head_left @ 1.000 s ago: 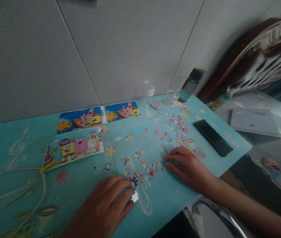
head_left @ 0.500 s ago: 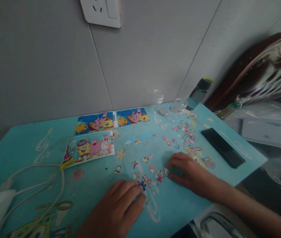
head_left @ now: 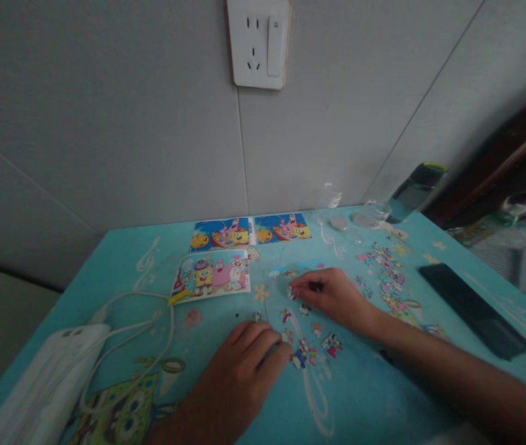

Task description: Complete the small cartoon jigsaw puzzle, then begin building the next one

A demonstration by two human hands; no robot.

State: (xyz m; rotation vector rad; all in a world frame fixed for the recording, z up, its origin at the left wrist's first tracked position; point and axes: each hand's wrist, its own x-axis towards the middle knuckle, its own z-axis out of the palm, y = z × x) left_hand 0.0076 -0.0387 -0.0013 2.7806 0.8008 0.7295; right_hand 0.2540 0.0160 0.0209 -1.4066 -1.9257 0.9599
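Observation:
My right hand [head_left: 334, 298] is above the table's middle, thumb and fingers pinched on a small puzzle piece [head_left: 292, 294]. My left hand [head_left: 246, 368] rests on the table with fingers loosely bent and a little apart; I see nothing held in it. Beside its fingertips lies a cluster of puzzle pieces [head_left: 303, 355], some seemingly overlapping. A joined-looking bit of puzzle [head_left: 332, 345] lies right of that cluster. Single pieces, one of them pink [head_left: 317, 329], are scattered between the hands. Toward the back stands a cartoon picture card [head_left: 214, 277], lying nearly flat.
Two blue picture cards [head_left: 220, 235] lie by the wall. A larger heap of puzzle pieces [head_left: 390, 275] spreads right, near a black phone-like slab [head_left: 473, 309]. Clear containers [head_left: 376, 213] and a dark bottle [head_left: 415, 191] stand behind. A white power strip [head_left: 54, 377] with cables lies left.
My right hand has moved left and away from me, over the pieces, pinching a puzzle piece. The left hand stays near the cluster. The view has turned left and up.

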